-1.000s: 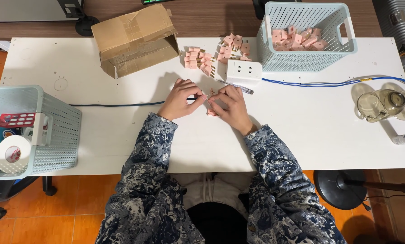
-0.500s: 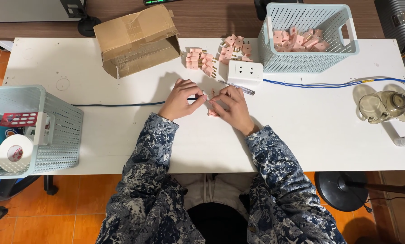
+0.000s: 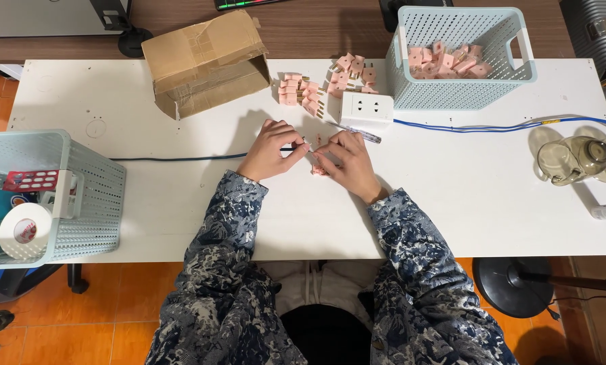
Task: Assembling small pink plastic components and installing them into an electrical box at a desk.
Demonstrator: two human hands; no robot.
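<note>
Assembling a small pink part at the table centre

Head view: Both hands meet at the middle of the white table (image 3: 452, 203). The left hand (image 3: 270, 150) is curled narrow, fingertips pinched on the end of a dark cable (image 3: 181, 159) that runs off to the left. The right hand (image 3: 347, 164) is closed around a small pink part (image 3: 318, 170), which shows only at its lower edge beneath the fingers. Judged step: fitting cable and part together. Any following move calls for fine fingertip alignment; the joint itself is hidden.

Surface: a heap of pink plugs (image 3: 316, 91) and a white socket block (image 3: 366, 108) lie just beyond the hands, a pen (image 3: 360, 132) between. A lattice basket (image 3: 462, 94) holds more pink pieces. A cardboard box (image 3: 205, 61) stands far left, a second basket (image 3: 86, 196) overhangs the near left edge.

Room: orange tiled floor (image 3: 113, 304) below.
</note>
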